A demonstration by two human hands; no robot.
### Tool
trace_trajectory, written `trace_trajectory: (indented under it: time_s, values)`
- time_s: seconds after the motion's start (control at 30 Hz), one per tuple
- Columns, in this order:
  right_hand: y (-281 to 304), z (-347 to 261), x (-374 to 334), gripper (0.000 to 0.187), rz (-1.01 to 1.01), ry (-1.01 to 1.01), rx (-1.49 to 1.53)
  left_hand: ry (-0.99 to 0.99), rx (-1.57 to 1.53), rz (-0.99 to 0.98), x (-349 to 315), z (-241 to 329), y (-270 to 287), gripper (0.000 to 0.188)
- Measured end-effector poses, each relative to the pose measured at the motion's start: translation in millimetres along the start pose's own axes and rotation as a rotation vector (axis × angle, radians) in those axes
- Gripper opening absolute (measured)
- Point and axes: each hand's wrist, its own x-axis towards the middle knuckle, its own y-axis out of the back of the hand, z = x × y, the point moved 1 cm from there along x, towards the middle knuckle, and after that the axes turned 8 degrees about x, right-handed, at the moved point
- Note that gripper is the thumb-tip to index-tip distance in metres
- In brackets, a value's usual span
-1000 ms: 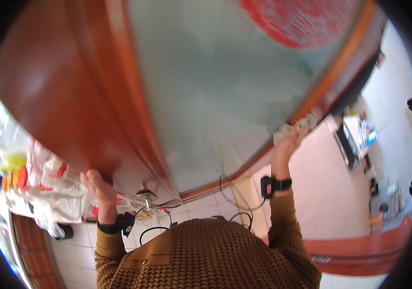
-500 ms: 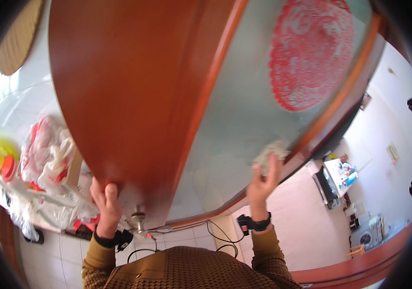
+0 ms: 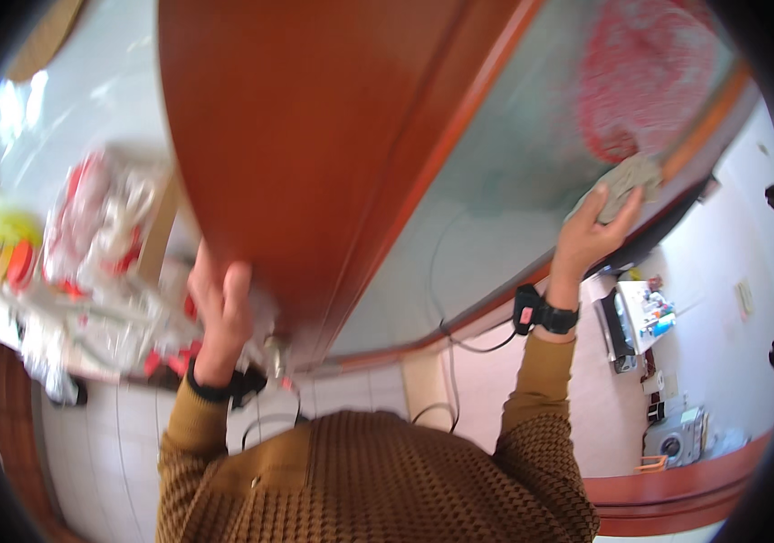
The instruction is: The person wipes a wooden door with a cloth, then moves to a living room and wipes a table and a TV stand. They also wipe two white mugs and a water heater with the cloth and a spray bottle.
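Note:
A reddish-brown wooden door (image 3: pixel 305 136) with a frosted glass pane (image 3: pixel 487 172) stands before me. My left hand (image 3: pixel 222 303) is closed round the door's edge at the left, its thumb on the near face and part of its fingers hidden. Close by that hand is a metal door knob (image 3: pixel 276 353). My right hand (image 3: pixel 589 237) presses a crumpled grey-beige cloth (image 3: pixel 627 184) against the glass, near the wooden frame on the far right side. The cloth touches the lower rim of a round red paper-cut decoration (image 3: pixel 645 77) on the pane, which is blurred.
Left of the door, plastic bags (image 3: pixel 102 222) and jars with coloured lids (image 3: pixel 18 262) crowd a counter. Black cables hang from both wrists over the tiled floor (image 3: pixel 351 394). On the right, beyond the door, are a cluttered white table (image 3: pixel 645 312) and a washing machine (image 3: pixel 675 443).
My right hand has moved the cloth up and right along the glass, to the red decoration's edge. My left hand still grips the door edge. The whole view has shifted.

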Motion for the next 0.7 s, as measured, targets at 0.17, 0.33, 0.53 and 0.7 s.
trace_trajectory:
  time_s: [0.17,0.33,0.53,0.7]
  values:
    - [-15,-86,-26,0.041,-0.266,0.224,0.304,-0.031,-0.023,-0.016,4,-3,-2,0.060]
    - [-5,-132,-117,0.035,-0.537,0.105,0.311,-0.038,-0.084,-0.013,5,-1,-3,0.062]
    - [50,-148,-221,0.038,-1.182,0.010,0.706,0.015,-0.115,-0.027,7,0,-1,0.062]
    - [45,-139,-116,0.043,-0.849,0.290,0.518,0.000,-0.179,-0.130,4,-5,6,0.063]
